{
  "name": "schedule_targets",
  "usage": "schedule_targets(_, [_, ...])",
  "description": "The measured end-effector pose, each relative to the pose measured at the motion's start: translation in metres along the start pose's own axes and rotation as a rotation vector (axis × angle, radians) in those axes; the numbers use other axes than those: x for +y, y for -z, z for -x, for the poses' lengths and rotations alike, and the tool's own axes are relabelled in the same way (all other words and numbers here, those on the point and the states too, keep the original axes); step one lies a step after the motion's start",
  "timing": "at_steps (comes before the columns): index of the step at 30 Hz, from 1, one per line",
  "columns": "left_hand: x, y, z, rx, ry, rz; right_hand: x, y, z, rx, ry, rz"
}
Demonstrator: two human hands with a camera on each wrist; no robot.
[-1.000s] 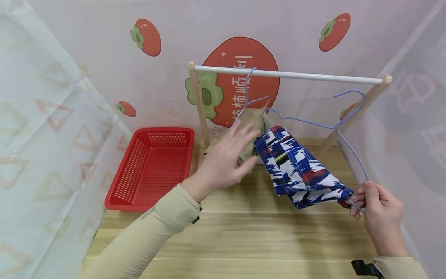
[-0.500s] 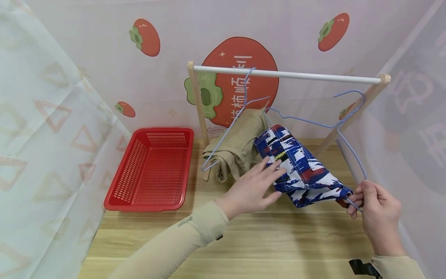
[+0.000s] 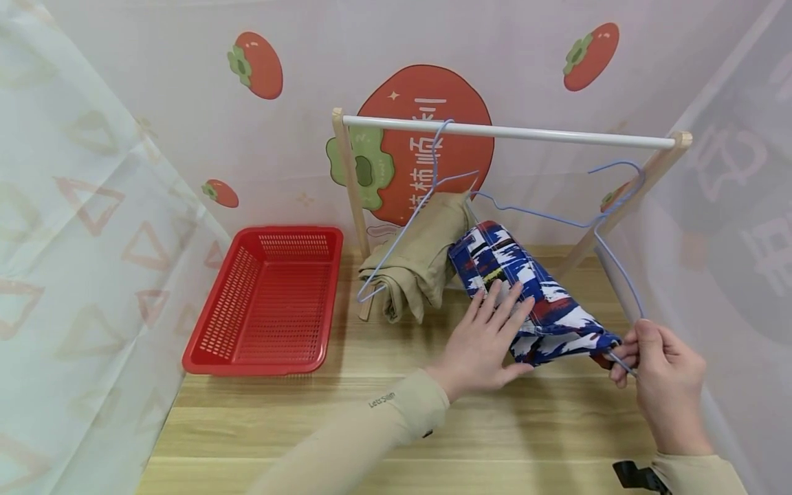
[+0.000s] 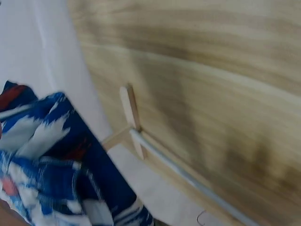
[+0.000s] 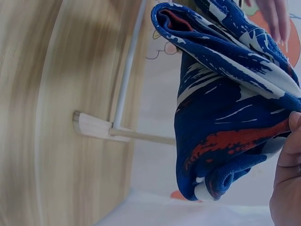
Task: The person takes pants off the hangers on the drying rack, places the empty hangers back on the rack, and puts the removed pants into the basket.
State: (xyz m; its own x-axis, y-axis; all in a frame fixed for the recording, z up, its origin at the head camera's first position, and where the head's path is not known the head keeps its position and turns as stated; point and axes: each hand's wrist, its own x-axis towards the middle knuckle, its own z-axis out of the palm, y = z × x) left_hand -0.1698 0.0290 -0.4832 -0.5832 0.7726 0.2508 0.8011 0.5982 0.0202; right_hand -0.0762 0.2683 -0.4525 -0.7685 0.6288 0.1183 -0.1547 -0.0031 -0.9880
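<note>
In the head view, my right hand (image 3: 665,381) pinches the lower right corner of a blue wire hanger (image 3: 599,220). Blue, white and red patterned pants (image 3: 547,302) are draped over this hanger. Its hook stands in front of the rack's right post, below the rail. My left hand (image 3: 485,350) rests with spread, straight fingers against the front of the pants. The right wrist view shows the folded cloth beside my right thumb, and the left hand's fingers (image 5: 276,19) at its top. Only pants fill the left of the left wrist view; that hand is mostly out of sight there.
A white rail (image 3: 526,133) on wooden posts spans the back. From it hangs another blue hanger (image 3: 435,184) bearing folded khaki pants (image 3: 427,240). A red plastic basket (image 3: 334,275) stands at left on the wooden table (image 3: 247,426). Printed cloth walls enclose the sides.
My left hand has moved right and down, from in front of the khaki pants to the patterned pants. My right hand keeps its hold on the hanger, with a slight shift left.
</note>
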Motion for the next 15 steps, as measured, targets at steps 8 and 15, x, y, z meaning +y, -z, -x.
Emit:
schedule_targets(8, [0.02, -0.021, -0.009, 0.075, 0.069, -0.073, -0.006, -0.007, 0.009, -0.003, -0.019, -0.01])
schedule_targets(15, [0.029, -0.033, -0.017, 0.222, 0.095, -0.072, -0.011, -0.017, 0.02, 0.024, -0.037, -0.016])
